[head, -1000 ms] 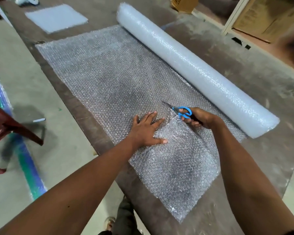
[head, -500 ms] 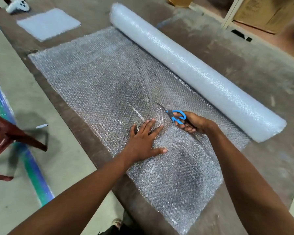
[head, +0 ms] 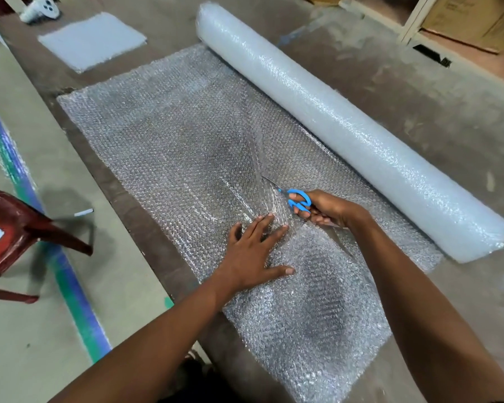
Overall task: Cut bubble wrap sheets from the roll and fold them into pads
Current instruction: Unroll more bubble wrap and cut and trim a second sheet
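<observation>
I see the left hand (head: 252,254) flat, palm down, fingers spread, pressing the unrolled bubble wrap sheet (head: 169,146) onto the table (head: 419,112). Right hand (head: 323,209) is clenched through the blue handles of the scissors (head: 296,199), just beside the left fingertips. Blades point up-left, away from me, roughly parallel to the roll (head: 346,126); tips sit in the sheet, where the plastic puckers into shiny creases.

Sheet lies between me and the roll, its long axis running near-right to far-left along the table, same as the roll's. Near end looks crumpled and slightly lifted.

Versus half a second ago: the scissors have crept a little further along the cut line, the left hand stays planted in about the same spot, and the wrinkles ahead of the blades are sharper.

Roll is a thick, whitish, glossy cylinder. Sheet is clear, dotted with small bubbles, the dull brown-grey scuffed tabletop showing through. A flat pale rectangular pad (head: 92,42) lies at the far-left end of the table. Red plastic chair (head: 15,231) stands on the floor, left.
</observation>
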Demonstrator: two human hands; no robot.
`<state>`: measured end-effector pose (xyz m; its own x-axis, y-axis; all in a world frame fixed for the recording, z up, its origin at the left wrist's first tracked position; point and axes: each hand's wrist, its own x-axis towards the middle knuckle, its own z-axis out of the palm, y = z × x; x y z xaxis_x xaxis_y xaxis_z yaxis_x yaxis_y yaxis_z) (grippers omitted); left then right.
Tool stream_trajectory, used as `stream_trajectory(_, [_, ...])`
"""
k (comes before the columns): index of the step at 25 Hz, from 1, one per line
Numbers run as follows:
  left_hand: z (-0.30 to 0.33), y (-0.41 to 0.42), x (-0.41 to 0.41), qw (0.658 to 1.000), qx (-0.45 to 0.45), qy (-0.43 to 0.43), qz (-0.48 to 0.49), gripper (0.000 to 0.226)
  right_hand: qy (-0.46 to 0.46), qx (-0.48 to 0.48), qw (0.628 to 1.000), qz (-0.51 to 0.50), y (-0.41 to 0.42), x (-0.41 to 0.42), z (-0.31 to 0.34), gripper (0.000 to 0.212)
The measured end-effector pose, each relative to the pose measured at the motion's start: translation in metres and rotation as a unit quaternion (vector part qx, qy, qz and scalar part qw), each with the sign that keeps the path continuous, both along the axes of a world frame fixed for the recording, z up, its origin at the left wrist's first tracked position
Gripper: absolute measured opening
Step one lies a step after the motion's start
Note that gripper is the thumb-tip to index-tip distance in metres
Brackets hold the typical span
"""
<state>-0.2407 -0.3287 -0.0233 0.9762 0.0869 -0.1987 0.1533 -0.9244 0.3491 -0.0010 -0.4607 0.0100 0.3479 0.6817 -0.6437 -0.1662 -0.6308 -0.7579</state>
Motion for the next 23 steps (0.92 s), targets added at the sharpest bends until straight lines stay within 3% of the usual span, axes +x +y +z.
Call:
stream_trajectory(4, [0.006, 0.005, 0.004, 1.000, -0.025, 0.005, 0.007, 0.089, 0.044, 0.003, 0.999, -0.016, 0.014, -0.001, -0.005, 0.047])
stream_trajectory(7, [0.006, 0.026, 0.014, 0.996, -0.050, -0.050, 0.049, 0.081, 0.008, 0.013, 1.000, 0.003, 0.022, 0.001, -0.011, 0.048])
stream_trajectory(10, [0.003, 0.065, 0.027, 0.991, -0.016, -0.092, 0.092, 0.081, -0.006, 0.015, 1.000, 0.009, 0.024, 0.002, -0.012, 0.049])
stream_trajectory(13, [-0.001, 0.105, 0.034, 0.997, 0.020, -0.045, 0.052, 0.086, 0.018, 0.013, 1.000, -0.016, 0.032, 0.001, -0.011, 0.052])
stream_trajectory(18, [-0.008, 0.130, 0.026, 1.000, 0.028, -0.005, -0.003, 0.089, -0.024, 0.004, 1.000, -0.010, 0.055, 0.001, -0.005, 0.073])
stream_trajectory(23, [-0.001, 0.150, 0.025, 0.999, 0.034, 0.012, -0.032, 0.091, 0.021, -0.003, 0.999, -0.043, 0.064, 0.001, -0.009, 0.050])
